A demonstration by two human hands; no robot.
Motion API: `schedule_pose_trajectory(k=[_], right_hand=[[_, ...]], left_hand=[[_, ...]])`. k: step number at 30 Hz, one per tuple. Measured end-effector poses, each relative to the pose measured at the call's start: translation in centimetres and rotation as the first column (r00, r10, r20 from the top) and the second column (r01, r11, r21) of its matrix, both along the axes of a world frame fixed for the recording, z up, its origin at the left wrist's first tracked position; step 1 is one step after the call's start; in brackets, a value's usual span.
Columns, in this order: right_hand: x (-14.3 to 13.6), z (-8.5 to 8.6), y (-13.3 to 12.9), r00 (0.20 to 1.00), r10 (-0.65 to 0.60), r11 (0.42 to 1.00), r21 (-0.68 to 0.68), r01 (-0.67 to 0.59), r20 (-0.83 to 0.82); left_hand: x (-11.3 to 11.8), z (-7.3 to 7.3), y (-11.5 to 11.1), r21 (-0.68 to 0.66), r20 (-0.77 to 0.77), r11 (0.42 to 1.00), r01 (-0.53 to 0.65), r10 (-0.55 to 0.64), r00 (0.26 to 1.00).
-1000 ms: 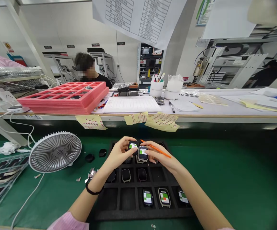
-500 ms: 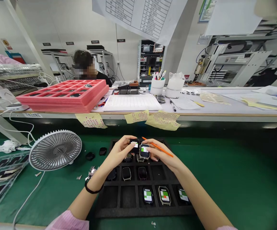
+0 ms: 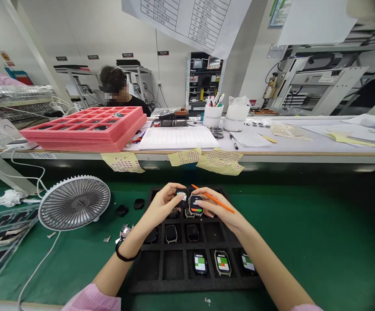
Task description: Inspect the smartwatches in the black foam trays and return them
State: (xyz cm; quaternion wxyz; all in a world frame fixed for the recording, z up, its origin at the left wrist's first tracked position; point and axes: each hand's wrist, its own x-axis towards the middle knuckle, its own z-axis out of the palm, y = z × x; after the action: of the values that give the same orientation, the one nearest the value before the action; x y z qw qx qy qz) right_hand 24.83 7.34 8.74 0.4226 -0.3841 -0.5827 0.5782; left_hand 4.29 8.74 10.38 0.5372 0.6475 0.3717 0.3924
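My left hand (image 3: 165, 202) is closed on a dark smartwatch (image 3: 181, 198) whose screen is lit white and green. Right beside it, my right hand (image 3: 216, 204) grips a silver-rimmed smartwatch (image 3: 195, 205), its thumb lying on the glass. That screen is mostly dark with a green and orange bar. An orange stick (image 3: 218, 201), perhaps a pen, is tucked across the right fingers. Both hands are above the back of a black foam tray (image 3: 174, 287). Several watches lie in its compartments, among them a lit one (image 3: 222, 262) in the front row and a dark-screened one (image 3: 171, 234) in the middle row.
A grey fan (image 3: 75, 203) stands left of the tray, with two small black pieces (image 3: 122, 211) between them. A clear tray (image 3: 4, 237) lies far left. Behind runs a raised shelf (image 3: 271, 151) bearing a pink foam tray (image 3: 87, 140). A person (image 3: 116, 88) sits beyond it.
The right-hand watch's screen has turned from white and green to dark with a coloured bar, the right thumb on it. The left-hand watch has tilted slightly. Both hands stay in place.
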Motion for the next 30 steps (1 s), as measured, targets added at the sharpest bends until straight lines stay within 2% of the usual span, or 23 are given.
schedule_pose_trajectory(k=[11, 18, 24, 30], right_hand=[[0.1, -0.6, 0.2, 0.998, -0.041, 0.999, -0.021, 0.04, -0.042], [0.1, -0.5, 0.3, 0.997, -0.04, 0.999, -0.009, 0.039, -0.059], [-0.1, 0.0, 0.5, 0.992, -0.03, 1.0, -0.003, 0.03, -0.126], [-0.1, 0.5, 0.6, 0.991, -0.037, 0.999, -0.024, 0.035, -0.13]], left_hand=[[-0.1, -0.2, 0.1, 0.037, -0.024, 0.999, -0.003, 0.003, 1.0], [0.0, 0.2, 0.1, 0.015, -0.057, 1.0, -0.028, 0.028, 0.998], [-0.1, 0.1, 0.3, 0.048, -0.126, 0.998, -0.03, 0.036, 0.991], [0.0, 0.7, 0.0, 0.067, -0.154, 0.994, -0.083, 0.093, 0.984]])
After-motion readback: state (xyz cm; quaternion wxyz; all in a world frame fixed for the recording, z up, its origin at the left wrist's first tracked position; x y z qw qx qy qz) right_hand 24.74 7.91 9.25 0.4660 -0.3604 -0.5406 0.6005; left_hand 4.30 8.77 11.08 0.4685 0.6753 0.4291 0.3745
